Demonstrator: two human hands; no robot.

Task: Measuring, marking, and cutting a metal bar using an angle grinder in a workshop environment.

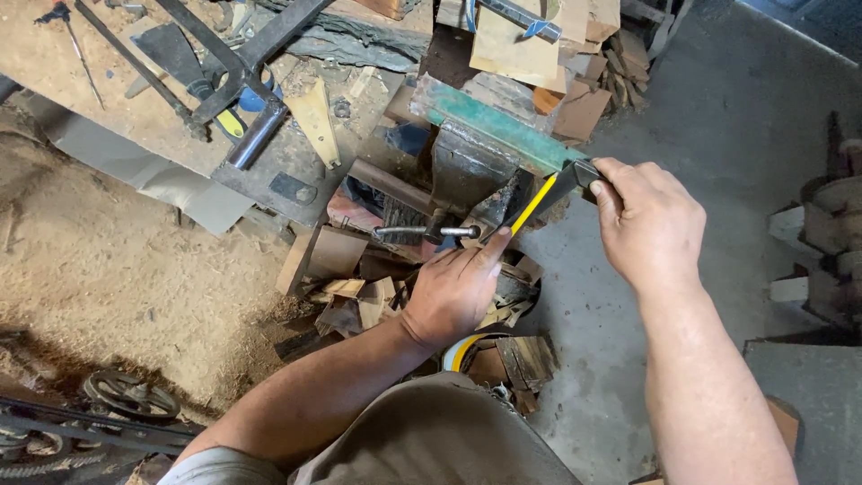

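Bench [108, 99] ran off the top-left corner, tools cut by the frame. Vise [467, 175] sat at its right edge, clamping a green plank [503, 126]. Right hand [651, 220] gripped a dark tool [570, 180], mostly hidden. Left hand [453, 292] pinched a yellow pencil [533, 205] beside the vise handle [426, 232]. Bare floor [736, 108] lay open rightward.

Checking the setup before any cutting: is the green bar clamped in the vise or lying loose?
Clamped, it seems: the green bar passes between the vise jaws. The exact grip line is hidden. The right hand holds a tool at its end.
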